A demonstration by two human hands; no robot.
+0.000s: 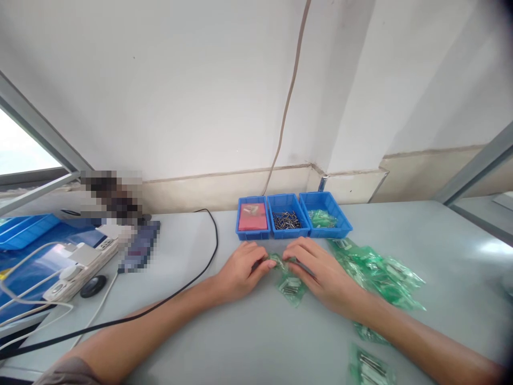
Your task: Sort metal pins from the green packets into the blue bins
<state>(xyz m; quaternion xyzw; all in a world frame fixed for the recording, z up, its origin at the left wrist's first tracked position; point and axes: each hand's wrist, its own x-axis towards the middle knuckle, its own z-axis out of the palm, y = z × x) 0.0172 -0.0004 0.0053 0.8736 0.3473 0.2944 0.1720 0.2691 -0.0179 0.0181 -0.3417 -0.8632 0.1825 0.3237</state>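
Observation:
In front of the blue bins, my left hand (pixel 246 267) pinches the top of a small green plastic bag (pixel 291 287) between thumb and fingers. My right hand (pixel 315 266) grips the same bag's top from the other side, its fingertips partly hidden. Several short metal pieces show inside the bag's lower part. Beside my right forearm lies a heap of green plastic bags (pixel 379 272), some with metal pieces in them. Closer to me lies another filled green bag (pixel 372 369).
Three blue bins stand against the wall: one with a pink sheet (pixel 252 218), one with small metal pieces (pixel 286 220), one with green bags (pixel 321 218). A black cable (pixel 176 291) crosses my left forearm. Farther left are a power strip (pixel 78 272) and a round black object (pixel 93 286).

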